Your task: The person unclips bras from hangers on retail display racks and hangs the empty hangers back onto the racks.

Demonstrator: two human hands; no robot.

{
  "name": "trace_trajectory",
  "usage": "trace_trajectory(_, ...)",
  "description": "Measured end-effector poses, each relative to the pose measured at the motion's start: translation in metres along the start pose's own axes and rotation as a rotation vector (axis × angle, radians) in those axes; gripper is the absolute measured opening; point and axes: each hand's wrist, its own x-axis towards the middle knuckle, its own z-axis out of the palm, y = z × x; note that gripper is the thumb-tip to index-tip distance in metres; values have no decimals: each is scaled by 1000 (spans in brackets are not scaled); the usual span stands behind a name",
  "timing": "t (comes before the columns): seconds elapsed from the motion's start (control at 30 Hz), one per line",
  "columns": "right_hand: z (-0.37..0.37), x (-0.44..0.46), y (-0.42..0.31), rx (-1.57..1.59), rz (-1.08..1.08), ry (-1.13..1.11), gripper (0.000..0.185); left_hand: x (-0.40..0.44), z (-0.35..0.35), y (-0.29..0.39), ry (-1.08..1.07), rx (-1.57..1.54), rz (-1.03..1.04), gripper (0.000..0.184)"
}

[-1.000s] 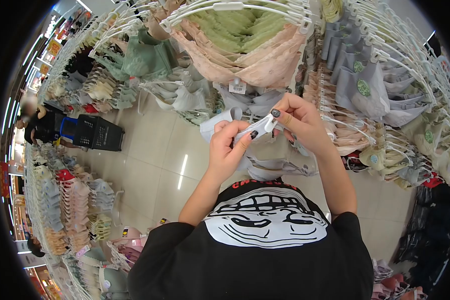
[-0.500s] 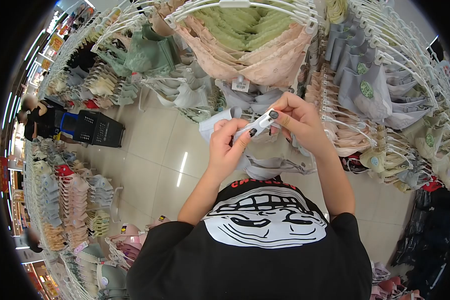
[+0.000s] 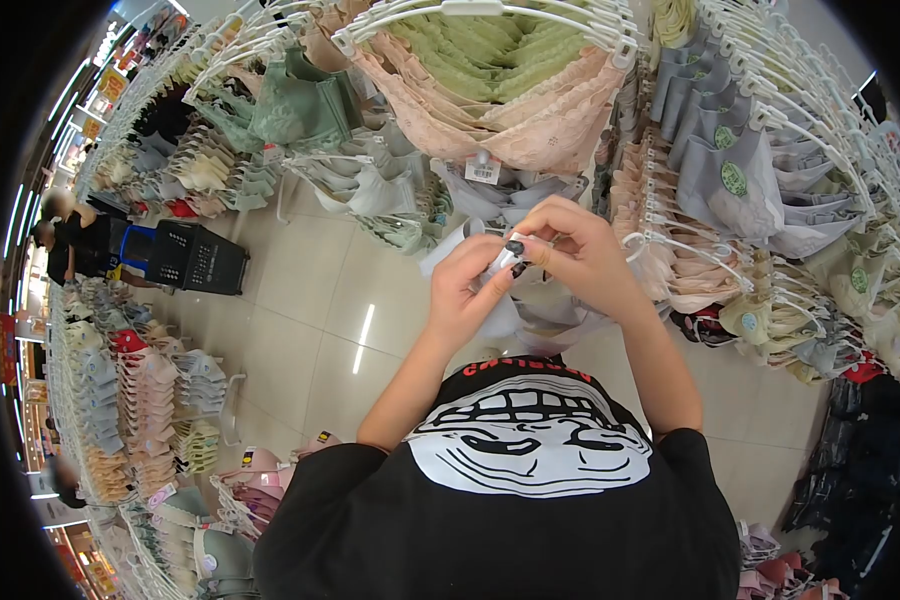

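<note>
In front of my chest, both hands meet at a small white plastic piece [image 3: 505,260], which looks like the clip end of a hanger. My left hand [image 3: 464,285] is closed, thumb and fingers pinching the clip from the left. Opposite it, my right hand [image 3: 578,252] has its thumb and fingers pressed together at the clip's upper end. A pale grey bra [image 3: 550,325] hangs below and behind the hands. My fingers hide most of the clip and where the fabric meets it.
Peach bras [image 3: 540,135] hang on a rack straight ahead. Grey bras [image 3: 720,180] fill the racks at right. More bra racks [image 3: 150,380] line the left, beyond the tiled floor [image 3: 315,320]. A person [image 3: 75,240] stands near a dark crate [image 3: 200,258] at far left.
My right hand has shifted left and slightly down, closer to my left hand. The clip has tilted and is now more covered by fingers. The grey bra below has swung.
</note>
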Motion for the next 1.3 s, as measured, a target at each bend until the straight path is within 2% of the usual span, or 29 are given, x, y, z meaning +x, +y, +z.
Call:
trace_trajectory(0.17,3,-4,-11,-114,-28,21,17,-10,0,-11,-20,-35,-107,13)
trace_trajectory(0.2,3,-5,-12,-177,-108,93,17,-11,-1,-14,-13,-11,-110,13)
trace_trajectory(0.27,4,-8,-11,-299,-267,237,17,-15,-6,-24,123,-108,-123,13)
trace_trajectory(0.37,-7,-27,-6,-667,-544,470,24,-16,-23,-32,367,-271,-163,14)
trace_trajectory(0.47,-16,-59,9,-828,-587,703,33,-11,-50,-40,543,-513,-262,14)
trace_trajectory(0.57,-13,-55,36,-389,-388,967,39,-11,-70,-38,618,-690,-343,19)
trace_trajectory(0.67,-17,-58,41,-460,-150,639,37,-14,-81,-49,643,-850,-397,21)
trace_trajectory(0.77,-9,-60,58,-235,-77,439,34,-15,-78,-51,637,-916,-489,24)
trace_trajectory(0.87,-10,-51,58,-51,-137,358,27,-21,-74,-60,612,-1008,-524,25)
trace_trajectory(0.97,-2,-50,43,405,-19,312,21,-28,-73,-70,607,-1015,-572,25)
trace_trajectory(1.0,1,-50,38,422,-2,325,20,-30,-73,-73,616,-1006,-591,25)
trace_trajectory(1.1,5,-52,32,453,25,342,18,-35,-79,-89,458,-793,-798,22)
trace_trajectory(1.13,8,-52,38,449,17,342,18,-37,-77,-93,516,-538,-794,21)
trace_trajectory(1.2,10,-51,47,338,3,329,17,-34,-64,-92,610,-23,-760,21)
trace_trajectory(1.23,9,-52,51,231,0,316,16,-35,-63,-90,648,38,-681,20)
trace_trajectory(1.3,8,-49,49,59,-40,267,15,-28,-61,-76,496,-27,-525,19)
